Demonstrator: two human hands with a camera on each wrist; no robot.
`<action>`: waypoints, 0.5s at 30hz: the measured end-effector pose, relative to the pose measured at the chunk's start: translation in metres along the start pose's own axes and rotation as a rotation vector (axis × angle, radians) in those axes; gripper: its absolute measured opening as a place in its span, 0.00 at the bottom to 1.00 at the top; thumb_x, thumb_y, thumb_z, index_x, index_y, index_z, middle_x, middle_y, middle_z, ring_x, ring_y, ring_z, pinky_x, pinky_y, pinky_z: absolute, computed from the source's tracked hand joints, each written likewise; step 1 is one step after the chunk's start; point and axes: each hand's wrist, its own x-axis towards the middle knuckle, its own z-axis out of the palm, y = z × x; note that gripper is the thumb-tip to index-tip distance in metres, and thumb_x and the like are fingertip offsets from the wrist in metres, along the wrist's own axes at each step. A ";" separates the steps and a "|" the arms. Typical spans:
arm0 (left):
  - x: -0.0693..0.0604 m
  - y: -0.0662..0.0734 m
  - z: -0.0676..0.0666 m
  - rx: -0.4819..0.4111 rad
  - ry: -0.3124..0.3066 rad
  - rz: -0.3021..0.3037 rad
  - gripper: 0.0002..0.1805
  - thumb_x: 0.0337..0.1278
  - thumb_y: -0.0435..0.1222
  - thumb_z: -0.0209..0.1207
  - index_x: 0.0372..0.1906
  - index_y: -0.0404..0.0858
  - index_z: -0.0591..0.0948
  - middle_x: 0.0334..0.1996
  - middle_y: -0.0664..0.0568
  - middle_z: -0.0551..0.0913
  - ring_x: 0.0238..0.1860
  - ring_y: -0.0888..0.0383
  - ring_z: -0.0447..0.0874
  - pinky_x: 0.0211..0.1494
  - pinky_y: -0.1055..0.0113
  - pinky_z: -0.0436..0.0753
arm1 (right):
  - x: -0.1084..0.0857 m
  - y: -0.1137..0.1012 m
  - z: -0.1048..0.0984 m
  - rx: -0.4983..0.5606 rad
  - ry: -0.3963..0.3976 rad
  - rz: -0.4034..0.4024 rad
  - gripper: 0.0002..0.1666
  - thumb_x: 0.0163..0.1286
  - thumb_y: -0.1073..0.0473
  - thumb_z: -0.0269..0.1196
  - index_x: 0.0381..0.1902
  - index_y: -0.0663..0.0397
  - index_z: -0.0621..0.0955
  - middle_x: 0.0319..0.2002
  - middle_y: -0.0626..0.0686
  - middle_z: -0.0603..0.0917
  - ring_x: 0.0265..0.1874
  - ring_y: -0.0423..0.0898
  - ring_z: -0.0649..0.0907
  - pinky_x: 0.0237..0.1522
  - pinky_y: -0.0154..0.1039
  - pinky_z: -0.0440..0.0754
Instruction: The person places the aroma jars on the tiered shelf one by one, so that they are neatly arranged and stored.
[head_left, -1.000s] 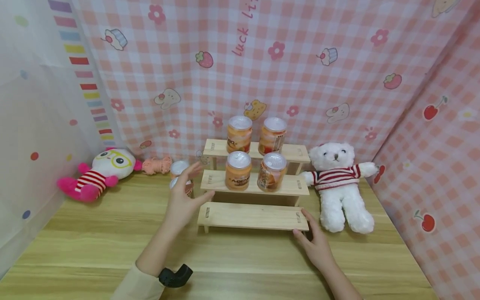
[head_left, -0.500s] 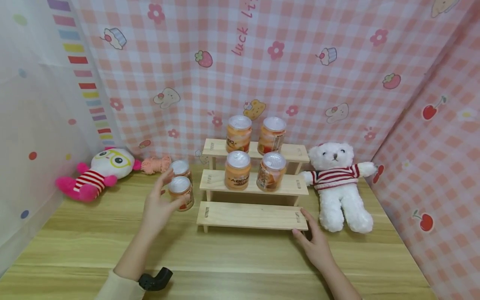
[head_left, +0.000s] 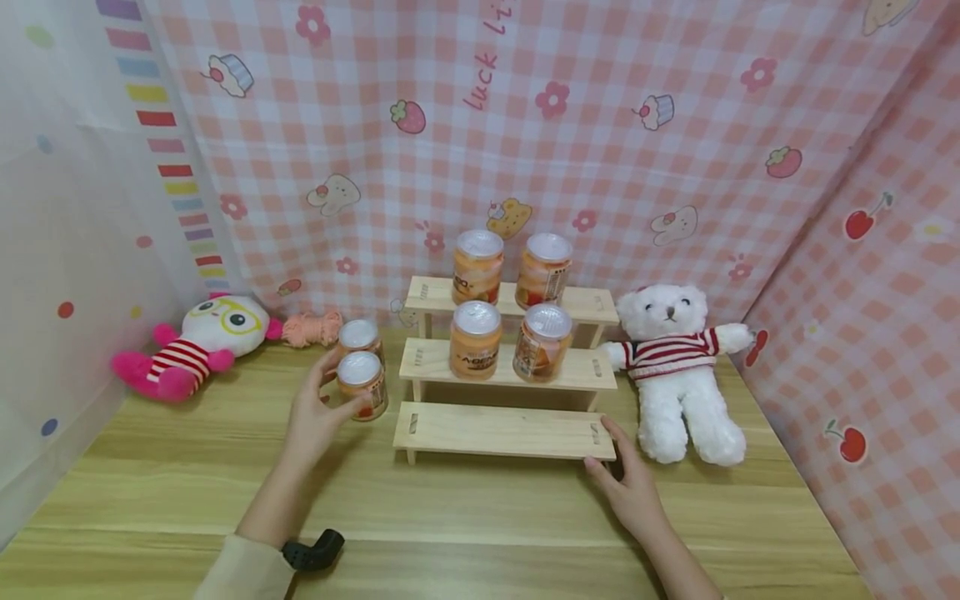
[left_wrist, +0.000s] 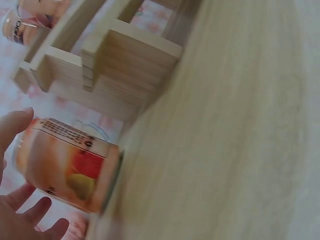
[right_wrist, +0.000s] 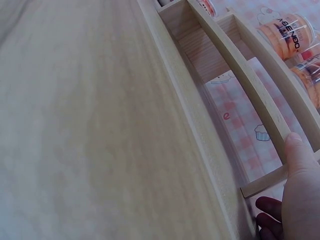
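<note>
Two orange-labelled jars with clear lids stand on the table left of a three-step wooden display shelf (head_left: 504, 431). My left hand (head_left: 311, 421) is at the front jar (head_left: 362, 386), thumb on its near side and fingers round its left. In the left wrist view this jar (left_wrist: 75, 165) stands between the thumb and the fingers, its fruit label showing. Behind it is the second jar (head_left: 360, 333), partly hidden. My right hand (head_left: 633, 492) grips the right end of the lowest step, thumb on its front edge (right_wrist: 250, 95) in the right wrist view.
Two jars (head_left: 476, 342) stand on the middle step and two more jars (head_left: 545, 271) on the top step. A white teddy bear (head_left: 678, 375) lies right of the shelf. A pink plush toy (head_left: 202, 346) and a yarn bundle (head_left: 311, 330) lie at the back left.
My left hand has moved left and down from beside the shelf to the front jar, and its fingers have drawn in round it. My right hand stays on the shelf.
</note>
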 end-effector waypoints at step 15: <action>-0.001 0.000 0.012 -0.125 0.003 -0.076 0.45 0.44 0.20 0.68 0.70 0.30 0.60 0.62 0.35 0.64 0.56 0.44 0.65 0.51 0.75 0.74 | 0.000 0.002 0.000 -0.001 -0.003 -0.004 0.39 0.66 0.56 0.65 0.72 0.50 0.62 0.68 0.64 0.65 0.66 0.59 0.62 0.64 0.60 0.57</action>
